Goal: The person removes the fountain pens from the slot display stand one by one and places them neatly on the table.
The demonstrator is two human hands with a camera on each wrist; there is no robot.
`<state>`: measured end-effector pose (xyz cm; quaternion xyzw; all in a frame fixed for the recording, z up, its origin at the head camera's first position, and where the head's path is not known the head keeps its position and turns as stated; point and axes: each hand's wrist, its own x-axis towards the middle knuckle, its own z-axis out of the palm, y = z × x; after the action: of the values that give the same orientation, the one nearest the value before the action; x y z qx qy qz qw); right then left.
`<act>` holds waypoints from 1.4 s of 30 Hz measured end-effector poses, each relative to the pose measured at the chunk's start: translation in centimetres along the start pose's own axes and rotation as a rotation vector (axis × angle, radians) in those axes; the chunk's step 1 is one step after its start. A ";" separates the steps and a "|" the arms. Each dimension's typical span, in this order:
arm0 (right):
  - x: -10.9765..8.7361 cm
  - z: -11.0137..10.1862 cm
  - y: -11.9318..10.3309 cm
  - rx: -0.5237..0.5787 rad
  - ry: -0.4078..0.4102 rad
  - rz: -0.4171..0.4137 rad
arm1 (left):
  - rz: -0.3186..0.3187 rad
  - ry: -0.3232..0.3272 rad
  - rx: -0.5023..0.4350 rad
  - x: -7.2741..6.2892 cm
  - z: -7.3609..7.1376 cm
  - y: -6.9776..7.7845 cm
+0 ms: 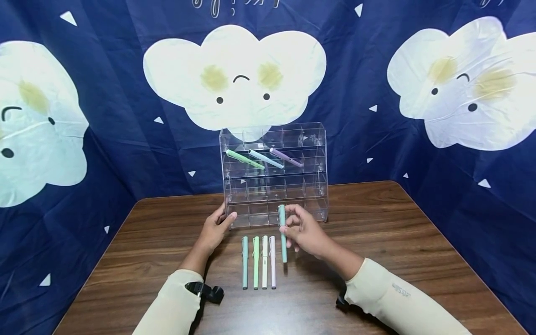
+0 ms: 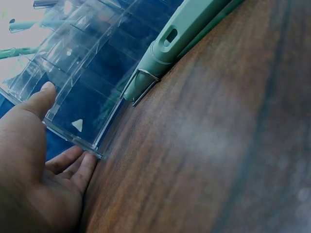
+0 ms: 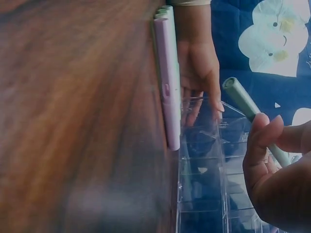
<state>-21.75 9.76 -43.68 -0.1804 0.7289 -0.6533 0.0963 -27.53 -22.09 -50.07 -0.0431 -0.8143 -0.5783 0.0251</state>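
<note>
My right hand (image 1: 307, 232) pinches a teal pen (image 1: 283, 242) between thumb and fingers, in front of the clear tiered rack (image 1: 255, 221). It stands nearly upright in the head view, its clip end toward the rack; the right wrist view shows the pen (image 3: 243, 99) tilted above the table. At the rack's lower left corner, my left hand (image 1: 213, 232) holds the side, thumb in front and fingers behind. Between the hands, a teal pen (image 1: 244, 263), a green pen (image 1: 256, 263), a cream pen (image 1: 264, 270) and a lilac pen (image 1: 273, 263) lie side by side.
Higher up on the rack, a green pen (image 1: 244, 159), a pale blue pen (image 1: 265, 158) and a purple pen (image 1: 286, 157) lie slanted across one tier. The wooden table (image 1: 159, 232) backs onto a dark blue curtain (image 1: 356, 153) printed with clouds.
</note>
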 end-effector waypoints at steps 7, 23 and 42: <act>-0.4 -0.1 0.6 -0.022 -0.041 0.033 | 0.015 0.004 -0.006 0.1 0.0 0.1; -0.4 -0.2 2.4 -0.105 -0.151 0.092 | 0.000 0.008 -0.004 0.1 0.1 -0.1; 0.0 -0.5 3.8 -0.171 -0.221 0.123 | -0.015 0.010 -0.014 0.0 0.1 0.0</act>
<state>-22.44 10.50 -47.37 -0.2137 0.7764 -0.5579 0.2003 -27.51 -21.95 -50.13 -0.0343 -0.8104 -0.5843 0.0245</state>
